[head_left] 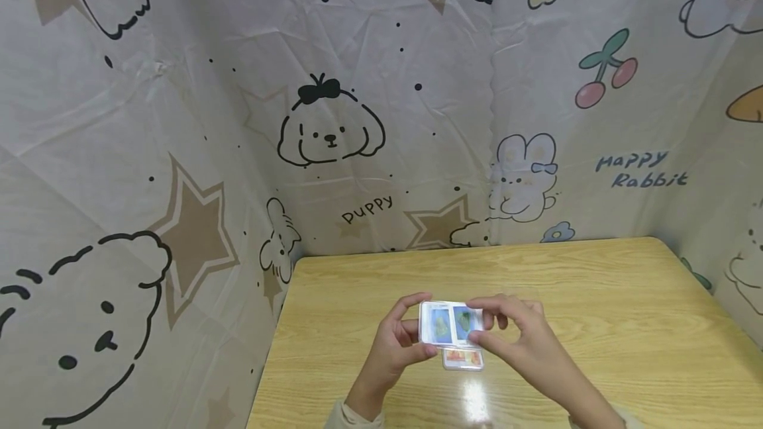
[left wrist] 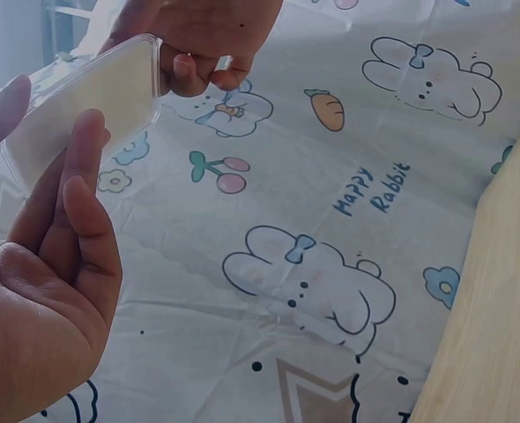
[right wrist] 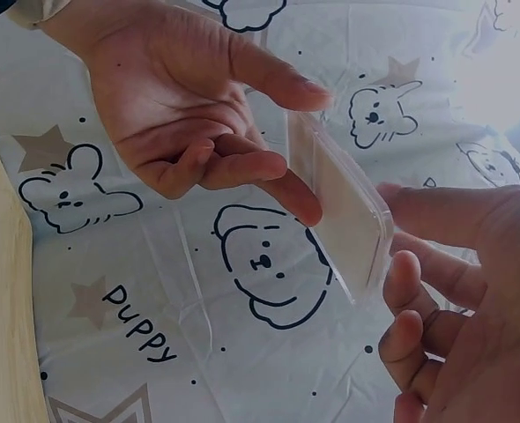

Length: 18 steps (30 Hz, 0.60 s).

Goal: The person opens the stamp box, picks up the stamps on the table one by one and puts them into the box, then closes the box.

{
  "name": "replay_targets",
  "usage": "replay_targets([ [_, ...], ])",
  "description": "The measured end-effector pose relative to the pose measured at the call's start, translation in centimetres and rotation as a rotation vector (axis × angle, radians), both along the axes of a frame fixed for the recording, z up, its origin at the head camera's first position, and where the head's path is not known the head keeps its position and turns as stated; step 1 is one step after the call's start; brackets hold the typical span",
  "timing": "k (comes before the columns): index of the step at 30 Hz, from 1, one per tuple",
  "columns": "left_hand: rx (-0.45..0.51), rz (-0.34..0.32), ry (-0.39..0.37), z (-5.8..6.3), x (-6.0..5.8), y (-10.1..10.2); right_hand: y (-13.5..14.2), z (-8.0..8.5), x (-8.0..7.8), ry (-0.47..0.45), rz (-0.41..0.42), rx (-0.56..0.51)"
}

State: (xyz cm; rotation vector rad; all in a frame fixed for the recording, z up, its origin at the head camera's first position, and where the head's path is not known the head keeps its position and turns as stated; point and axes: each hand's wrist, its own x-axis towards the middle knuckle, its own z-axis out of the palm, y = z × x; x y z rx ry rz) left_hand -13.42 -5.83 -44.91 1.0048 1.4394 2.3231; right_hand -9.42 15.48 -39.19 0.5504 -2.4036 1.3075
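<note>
Above the table, both hands hold a clear flat plastic case (head_left: 440, 341) whose face shows two blue pictures side by side. My left hand (head_left: 390, 344) grips its left end, thumb at the lower edge; in the left wrist view, fingers lie against the pale back of the case (left wrist: 128, 92). At the right end, my right hand (head_left: 524, 331) pinches the case between thumb and forefinger. The right wrist view shows the case (right wrist: 352, 231) nearly edge-on between the two hands. Just below it in the head view lies a smaller-looking clear case (head_left: 462, 359) with orange-red pictures, partly covered.
The light wooden table (head_left: 626, 323) spreads out around the hands. A white cloth (head_left: 369, 104) printed with puppies, rabbits and stars hangs behind it and along both sides. A bright light reflection lies on the tabletop near the front.
</note>
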Motion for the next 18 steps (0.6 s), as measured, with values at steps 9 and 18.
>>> replay_targets([
  [9,-0.01,0.012,-0.009,0.0,0.0,-0.1,1.1,0.5,-0.1,-0.06,-0.03,-0.041],
  [18,0.002,0.02,-0.012,-0.1,0.0,-0.3,3.4,-0.3,-0.8,-0.025,-0.12,-0.071],
])
